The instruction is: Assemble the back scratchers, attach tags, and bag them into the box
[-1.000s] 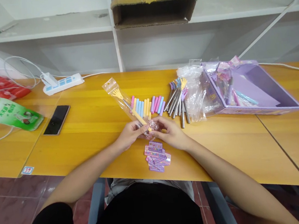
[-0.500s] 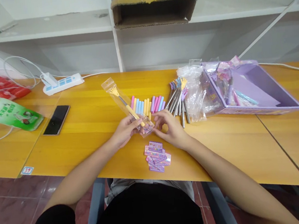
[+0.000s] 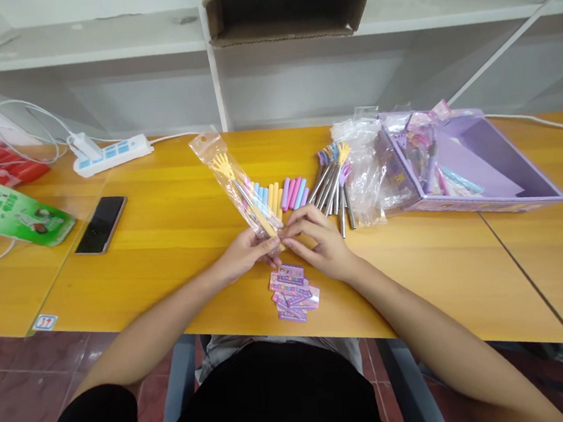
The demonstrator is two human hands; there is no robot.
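Observation:
My left hand [image 3: 246,254] is closed round the lower part of a clear plastic bag [image 3: 203,145]. Inside the bag lies a back scratcher [image 3: 243,191] with a yellow hand-shaped head, a metal rod and a yellow handle. Thumb and fingers of my right hand [image 3: 317,241] pinch the bag's bottom end. Just beyond my hands, coloured handle tubes [image 3: 293,193] lie in a row, partly hidden by the bag. Several metal rods with hand-shaped heads [image 3: 331,182] lie to their right. Nearer me is a loose pile of purple and pink printed cards [image 3: 294,293].
On the right stands a purple box [image 3: 486,201] holding bagged items, with clear empty bags [image 3: 364,182] against its left side. A phone [image 3: 100,224], a green pack [image 3: 20,211] and a power strip [image 3: 113,155] lie left. A cardboard box [image 3: 288,36] sits on the shelf above.
The bagged back scratcher has turned steeper, and its lower end has shifted slightly right. My right fingers have closed in on the bag's end. The whole view has shifted slightly.

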